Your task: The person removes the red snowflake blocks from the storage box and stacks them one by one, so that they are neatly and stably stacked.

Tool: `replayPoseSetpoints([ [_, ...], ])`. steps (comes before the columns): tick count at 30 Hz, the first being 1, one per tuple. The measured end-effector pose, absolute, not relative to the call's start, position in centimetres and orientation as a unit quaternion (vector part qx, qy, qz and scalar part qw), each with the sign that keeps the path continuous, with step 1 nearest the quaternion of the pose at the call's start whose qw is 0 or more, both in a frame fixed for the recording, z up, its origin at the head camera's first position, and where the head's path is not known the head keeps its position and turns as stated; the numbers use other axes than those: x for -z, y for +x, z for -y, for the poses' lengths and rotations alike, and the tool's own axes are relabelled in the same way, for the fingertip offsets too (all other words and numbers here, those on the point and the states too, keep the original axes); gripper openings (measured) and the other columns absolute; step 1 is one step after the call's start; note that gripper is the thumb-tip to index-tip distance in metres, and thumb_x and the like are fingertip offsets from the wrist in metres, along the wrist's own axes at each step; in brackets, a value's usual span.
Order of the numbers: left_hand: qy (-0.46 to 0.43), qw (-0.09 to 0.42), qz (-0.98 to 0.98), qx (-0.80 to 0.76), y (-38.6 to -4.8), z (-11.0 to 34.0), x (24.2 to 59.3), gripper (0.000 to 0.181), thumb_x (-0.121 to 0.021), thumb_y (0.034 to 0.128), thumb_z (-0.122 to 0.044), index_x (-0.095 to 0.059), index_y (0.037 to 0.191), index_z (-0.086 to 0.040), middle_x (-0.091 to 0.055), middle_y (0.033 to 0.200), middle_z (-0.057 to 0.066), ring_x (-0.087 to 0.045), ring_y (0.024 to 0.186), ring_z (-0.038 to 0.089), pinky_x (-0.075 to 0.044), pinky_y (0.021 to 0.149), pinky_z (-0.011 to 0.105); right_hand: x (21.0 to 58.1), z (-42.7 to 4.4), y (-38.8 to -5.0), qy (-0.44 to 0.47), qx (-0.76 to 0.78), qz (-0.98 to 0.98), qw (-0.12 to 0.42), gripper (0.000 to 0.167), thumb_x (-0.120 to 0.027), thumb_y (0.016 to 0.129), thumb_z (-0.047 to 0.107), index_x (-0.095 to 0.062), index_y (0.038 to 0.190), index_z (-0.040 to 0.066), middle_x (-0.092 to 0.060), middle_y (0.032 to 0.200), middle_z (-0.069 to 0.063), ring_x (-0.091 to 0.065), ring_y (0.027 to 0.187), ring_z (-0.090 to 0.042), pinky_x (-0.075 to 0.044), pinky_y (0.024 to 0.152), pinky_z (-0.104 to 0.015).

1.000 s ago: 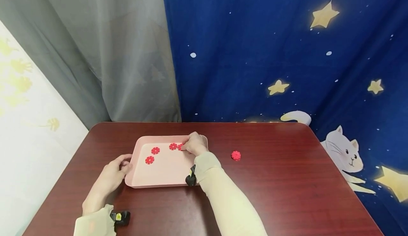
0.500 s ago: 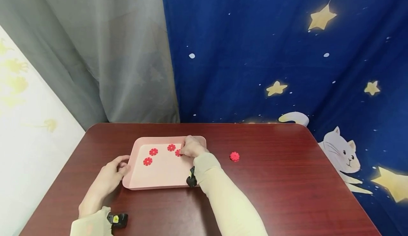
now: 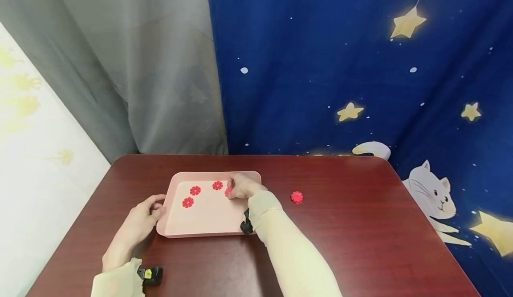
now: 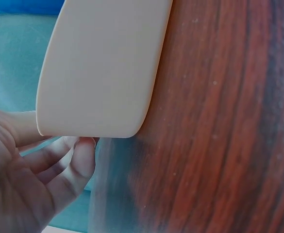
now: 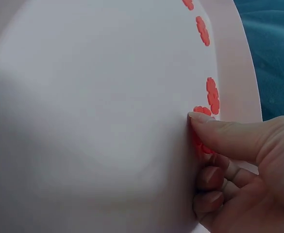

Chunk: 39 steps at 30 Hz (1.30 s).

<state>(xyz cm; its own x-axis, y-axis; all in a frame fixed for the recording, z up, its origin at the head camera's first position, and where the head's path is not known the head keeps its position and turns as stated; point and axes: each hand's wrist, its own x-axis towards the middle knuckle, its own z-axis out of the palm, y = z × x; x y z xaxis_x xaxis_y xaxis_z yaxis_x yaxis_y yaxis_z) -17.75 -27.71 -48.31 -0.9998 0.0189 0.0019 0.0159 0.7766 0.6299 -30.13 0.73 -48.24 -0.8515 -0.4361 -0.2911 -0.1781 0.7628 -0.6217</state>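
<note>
My right hand (image 3: 243, 186), over the far right part of the pink tray (image 3: 204, 221), pinches a red notched plastic disc (image 3: 228, 192) between thumb and fingers. In the right wrist view, the thumb (image 5: 239, 137) lies over this disc (image 5: 201, 110), partly hiding it, close to the tray floor. Several like discs lie flat in the tray: one disc (image 3: 217, 185) is just left of the hand, another disc (image 3: 195, 190) farther left, and a third disc (image 3: 188, 202) near the left wall. My left hand (image 3: 141, 219) lightly holds the tray's left end, its index fingertip partly hidden behind the rim (image 4: 39, 127).
On the brown table (image 3: 360, 243), right of the tray, lies what looks like a small pile of red discs (image 3: 296, 197). Grey curtain (image 3: 172, 87) and blue star-printed curtain (image 3: 300, 65) hang behind the table's far edge.
My right hand has brought its disc from beside the neighbouring disc slightly toward the near side of the tray, and the wrist has turned a little. The left hand keeps its place.
</note>
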Motion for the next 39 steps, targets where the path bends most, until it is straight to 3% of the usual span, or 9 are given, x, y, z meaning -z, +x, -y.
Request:
replayPoseSetpoints([
  [9, 0.001, 0.004, -0.939, -0.344, -17.6, 27.7, 48.4, 0.038, -0.058, 0.0981, -0.015, -0.052, 0.133, -0.001, -0.062, 0.1, 0.01, -0.055, 0.088, 0.025, -0.043, 0.075, 0.04, 47.2, -0.9, -30.3, -0.091, 0.321, -0.912, 0.241, 0.028, -0.084, 0.077, 0.015, -0.057, 0.075, 0.01, -0.049, 0.062, -0.001, -0.044, 0.05, -0.015, -0.034, 0.046, -0.025],
  [14, 0.003, 0.0, -0.941, -0.34, -17.8, 27.8, 48.3, 0.038, -0.057, 0.0981, -0.014, -0.052, 0.133, -0.001, -0.062, 0.1, 0.01, -0.056, 0.089, 0.025, -0.044, 0.075, 0.04, 45.6, -1.3, -30.0, -0.095, 0.373, -0.894, 0.228, 0.031, -0.082, 0.079, 0.013, -0.054, 0.065, 0.009, -0.056, 0.056, -0.007, -0.05, 0.047, -0.015, -0.036, 0.044, -0.027],
  [19, 0.002, 0.004, -0.94, -0.341, -17.5, 27.9, 48.3, 0.039, -0.057, 0.0983, -0.015, -0.052, 0.134, 0.0, -0.062, 0.1, 0.011, -0.056, 0.089, 0.026, -0.044, 0.075, 0.04, 43.7, -2.4, -29.0, -0.152, 0.449, -0.86, 0.187, 0.012, -0.066, 0.092, 0.006, -0.066, 0.081, 0.002, -0.069, 0.08, -0.02, -0.063, 0.056, -0.022, -0.048, 0.053, -0.031],
  [21, 0.004, 0.004, -0.94, -0.34, -17.5, 27.8, 48.4, 0.038, -0.058, 0.098, -0.014, -0.052, 0.134, -0.001, -0.062, 0.099, 0.01, -0.055, 0.088, 0.025, -0.044, 0.075, 0.04, 43.0, -3.3, -28.5, -0.172, 0.456, -0.856, 0.172, 0.012, -0.062, 0.095, 0.008, -0.07, 0.089, 0.002, -0.07, 0.087, -0.02, -0.067, 0.062, -0.026, -0.05, 0.055, -0.032],
  [25, 0.003, 0.005, -0.939, -0.345, -17.8, 27.6, 48.2, 0.039, -0.058, 0.098, -0.014, -0.052, 0.134, -0.001, -0.06, 0.099, 0.01, -0.055, 0.088, 0.025, -0.044, 0.075, 0.039, 41.6, -5.8, -27.3, -0.185, 0.466, -0.854, 0.137, 0.012, -0.062, 0.095, 0.009, -0.072, 0.092, 0.004, -0.071, 0.078, -0.012, -0.069, 0.067, -0.032, -0.054, 0.059, -0.039],
  [28, 0.002, 0.002, -0.938, -0.345, -18.0, 27.4, 48.0, 0.038, -0.059, 0.0977, -0.013, -0.052, 0.133, -0.001, -0.06, 0.099, 0.01, -0.055, 0.087, 0.025, -0.044, 0.074, 0.039, 41.2, -7.9, -26.5, -0.178, 0.505, -0.837, 0.114, 0.009, -0.066, 0.093, 0.009, -0.072, 0.092, 0.003, -0.069, 0.073, -0.007, -0.068, 0.065, -0.033, -0.054, 0.057, -0.038],
  [34, 0.0, 0.005, -0.938, -0.345, -17.9, 27.2, 48.0, 0.038, -0.059, 0.0969, -0.012, -0.053, 0.133, -0.001, -0.06, 0.098, 0.01, -0.055, 0.086, 0.025, -0.044, 0.073, 0.038, 42.6, -12.8, -25.0, -0.144, 0.603, -0.781, 0.071, 0.014, -0.065, 0.093, 0.007, -0.068, 0.098, -0.006, -0.068, 0.08, -0.021, -0.066, 0.062, -0.032, -0.05, 0.052, -0.029],
  [39, -0.002, 0.007, -0.939, -0.344, -17.6, 27.5, 48.2, 0.038, -0.059, 0.0977, -0.014, -0.052, 0.133, -0.001, -0.06, 0.099, 0.01, -0.055, 0.087, 0.025, -0.043, 0.074, 0.038, 44.5, -16.4, -24.2, -0.059, 0.665, -0.743, 0.047, 0.021, -0.065, 0.094, 0.008, -0.064, 0.103, -0.01, -0.066, 0.076, -0.016, -0.063, 0.056, -0.022, -0.043, 0.048, -0.022],
])
